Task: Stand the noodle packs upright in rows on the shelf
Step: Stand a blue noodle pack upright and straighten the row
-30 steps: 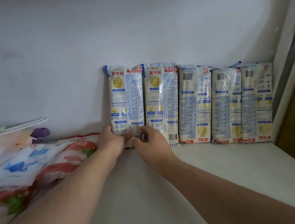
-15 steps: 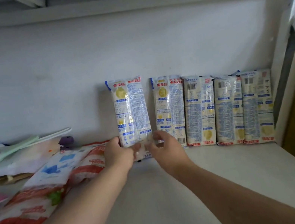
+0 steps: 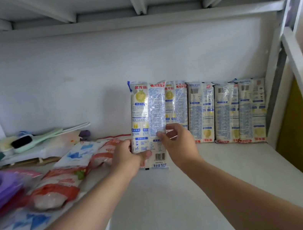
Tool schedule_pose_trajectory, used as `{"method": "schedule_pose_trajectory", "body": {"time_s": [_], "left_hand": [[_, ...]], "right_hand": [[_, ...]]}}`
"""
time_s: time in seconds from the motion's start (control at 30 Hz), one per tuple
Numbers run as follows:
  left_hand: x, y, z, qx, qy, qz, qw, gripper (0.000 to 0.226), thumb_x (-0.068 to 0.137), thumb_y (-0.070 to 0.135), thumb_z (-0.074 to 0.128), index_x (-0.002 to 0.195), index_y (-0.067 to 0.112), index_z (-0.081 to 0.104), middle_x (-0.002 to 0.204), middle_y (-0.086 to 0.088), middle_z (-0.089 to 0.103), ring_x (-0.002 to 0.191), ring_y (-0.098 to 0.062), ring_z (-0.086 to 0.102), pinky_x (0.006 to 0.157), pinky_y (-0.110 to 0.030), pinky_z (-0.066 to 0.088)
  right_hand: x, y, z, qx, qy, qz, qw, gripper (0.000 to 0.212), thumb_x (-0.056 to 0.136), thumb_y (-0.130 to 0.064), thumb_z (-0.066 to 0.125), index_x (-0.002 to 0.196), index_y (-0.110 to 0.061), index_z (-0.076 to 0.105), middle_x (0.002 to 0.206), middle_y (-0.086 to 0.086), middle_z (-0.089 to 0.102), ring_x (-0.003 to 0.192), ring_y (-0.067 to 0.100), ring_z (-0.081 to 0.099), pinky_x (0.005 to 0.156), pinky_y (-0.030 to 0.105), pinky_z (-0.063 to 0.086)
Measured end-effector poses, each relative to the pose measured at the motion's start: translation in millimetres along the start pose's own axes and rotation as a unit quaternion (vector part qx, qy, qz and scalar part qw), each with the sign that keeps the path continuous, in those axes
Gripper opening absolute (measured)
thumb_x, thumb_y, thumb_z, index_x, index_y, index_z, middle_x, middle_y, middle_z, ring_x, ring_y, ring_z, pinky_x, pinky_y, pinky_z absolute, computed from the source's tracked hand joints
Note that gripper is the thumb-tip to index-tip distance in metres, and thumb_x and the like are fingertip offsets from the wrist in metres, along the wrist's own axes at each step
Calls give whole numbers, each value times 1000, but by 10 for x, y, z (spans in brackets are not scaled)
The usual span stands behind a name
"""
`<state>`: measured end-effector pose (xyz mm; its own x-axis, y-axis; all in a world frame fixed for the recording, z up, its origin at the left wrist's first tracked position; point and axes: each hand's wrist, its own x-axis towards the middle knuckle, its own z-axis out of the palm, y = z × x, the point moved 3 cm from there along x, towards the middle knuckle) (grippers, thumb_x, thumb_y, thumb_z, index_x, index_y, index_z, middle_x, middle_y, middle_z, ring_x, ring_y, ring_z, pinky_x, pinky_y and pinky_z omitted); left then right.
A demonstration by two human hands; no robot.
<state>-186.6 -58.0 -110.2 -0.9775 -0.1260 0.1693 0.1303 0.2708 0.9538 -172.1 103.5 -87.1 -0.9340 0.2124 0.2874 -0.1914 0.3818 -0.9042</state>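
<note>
Leftmost noodle pack (image 3: 148, 119) now pulled forward off the back row (image 3: 224, 110), upright on the shelf (image 3: 227, 172). Left hand (image 3: 128, 155) and right hand (image 3: 179, 142) clamp its lower sides. Looks stiff, light, slick film; grip low.

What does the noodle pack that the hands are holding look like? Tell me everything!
The tall white plastic noodle pack has blue and yellow print, a red strip on top and a barcode near the bottom. It looks shiny and crinkly. It stands upright at the left end of the row, in front of the next noodle pack, partly covering it. The left hand and the right hand pinch its lower part from both sides above the white shelf.
</note>
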Motion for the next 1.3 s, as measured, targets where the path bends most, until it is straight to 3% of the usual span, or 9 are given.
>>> {"method": "schedule_pose_trajectory", "body": {"time_s": [0.23, 0.43, 0.57, 0.7, 0.83, 1.0, 1.13, 1.23, 1.3], "left_hand": [[-186, 116, 60, -8, 6, 0, 1000, 32, 76, 7, 84, 98, 19, 63, 90, 3, 73, 74, -13, 69, 63, -25, 53], [-232, 98, 55, -4, 53, -7, 999, 33, 74, 10, 85, 98, 17, 63, 88, 1, 74, 74, -17, 70, 65, -32, 56], [-288, 207, 61, 38, 125, 55, 990, 30, 78, 31, 81, 93, 21, 58, 82, 7, 69, 70, -11, 64, 58, -30, 47], [-387, 318, 48, 117, 189, 153, 963, 28, 89, 35, 66, 93, 14, 47, 85, -1, 67, 80, -27, 63, 55, -35, 32], [-422, 376, 81, 132, 205, 214, 946, 22, 93, 40, 53, 91, 18, 51, 81, 7, 61, 77, -19, 62, 57, -31, 44], [-581, 410, 301, 290, 231, 291, 882, 31, 84, 20, 74, 109, 6, 64, 87, -7, 63, 79, -24, 64, 63, -39, 57], [-609, 400, 359, 308, 131, 281, 900, 41, 78, 24, 69, 115, 15, 54, 97, -1, 51, 86, -19, 54, 71, -32, 51], [-477, 432, 210, 176, -39, 163, 970, 48, 68, 37, 77, 110, 24, 56, 106, 4, 50, 100, -14, 53, 80, -27, 47], [-321, 483, 39, 75, -41, 103, 991, 38, 74, 36, 82, 103, 26, 59, 110, 6, 58, 101, -10, 58, 76, -23, 45]], "right_hand": [[-87, -94, -84, -9, 17, -14, 1000, 42, 100, -34, 64, 137, -18, 58, 90, -17, 62, 82, 2, 63, 68, 22, 53], [-159, -155, -87, -41, 23, -35, 998, 40, 98, -30, 65, 136, -20, 59, 101, -12, 66, 94, 11, 66, 78, 26, 53], [-265, -271, 9, -72, 32, -90, 993, 49, 96, -30, 67, 142, -20, 53, 123, -7, 52, 118, 15, 58, 94, 23, 44], [-342, -413, 79, -60, 33, -121, 990, 63, 93, -42, 69, 147, -18, 47, 125, -8, 42, 124, 13, 53, 99, 20, 40], [-361, -479, 126, -29, 30, -96, 995, 59, 80, -65, 71, 120, -22, 61, 120, -5, 52, 112, 15, 61, 103, 33, 50], [-332, -516, 113, 103, 24, -9, 994, 45, 81, -52, 78, 89, -9, 67, 83, 11, 75, 76, 24, 74, 73, 37, 62], [-234, -436, 2, 104, 27, 26, 994, 23, 97, -32, 65, 87, -11, 65, 76, 7, 71, 67, 21, 66, 59, 30, 53], [-146, -365, -125, 96, 8, 34, 995, 21, 100, -31, 62, 94, -11, 62, 84, 8, 72, 69, 29, 70, 56, 32, 55], [-104, -329, -238, 97, -7, 21, 995, 18, 101, -31, 61, 98, -14, 60, 84, 2, 71, 64, 21, 69, 50, 28, 53]]}}
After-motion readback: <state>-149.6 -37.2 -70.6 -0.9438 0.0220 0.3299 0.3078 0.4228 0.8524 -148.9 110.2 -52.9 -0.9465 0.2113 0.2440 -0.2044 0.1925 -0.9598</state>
